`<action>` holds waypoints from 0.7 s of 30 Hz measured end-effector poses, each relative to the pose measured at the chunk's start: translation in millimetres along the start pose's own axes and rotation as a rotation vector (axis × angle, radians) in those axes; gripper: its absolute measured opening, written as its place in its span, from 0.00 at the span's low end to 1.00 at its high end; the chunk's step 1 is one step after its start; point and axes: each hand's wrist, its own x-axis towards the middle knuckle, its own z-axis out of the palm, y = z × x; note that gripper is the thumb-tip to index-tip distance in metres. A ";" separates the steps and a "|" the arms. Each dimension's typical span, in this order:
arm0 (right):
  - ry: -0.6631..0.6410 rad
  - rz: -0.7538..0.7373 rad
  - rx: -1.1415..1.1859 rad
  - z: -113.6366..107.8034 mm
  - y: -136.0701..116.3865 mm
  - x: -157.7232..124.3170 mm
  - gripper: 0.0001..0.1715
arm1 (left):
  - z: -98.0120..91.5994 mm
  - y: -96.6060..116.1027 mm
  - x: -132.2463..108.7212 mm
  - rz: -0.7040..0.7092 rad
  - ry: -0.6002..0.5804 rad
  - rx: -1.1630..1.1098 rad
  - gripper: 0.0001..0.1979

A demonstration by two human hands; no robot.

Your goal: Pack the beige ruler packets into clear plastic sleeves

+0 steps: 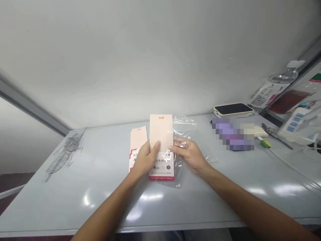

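Note:
A pale pink card packet (162,132) with a white lower label, printed in Chinese for a ruler set, is held upright over the table in both hands. My left hand (145,159) grips its left edge, thumb pressed on the front. At the right edge, my right hand (189,154) pinches the packet between thumb and fingers. A clear plastic bag (185,125) shows behind and right of the packet, partly under my right hand; whether the fingers also hold it I cannot tell. More pink packets (139,135) lie just left, partly covered by my left hand.
Crumpled clear plastic (66,150) lies at the table's left. On the right are a phone (233,109), a blurred purple item (229,134), a white cable (288,165) and scissors (276,134). A water bottle (276,85) leans in the back right corner by the wall.

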 end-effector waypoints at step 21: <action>0.092 0.027 -0.039 -4.5 -9.2 1.3 0.19 | -1.2 4.6 -1.3 -0.132 -0.120 -0.113 0.26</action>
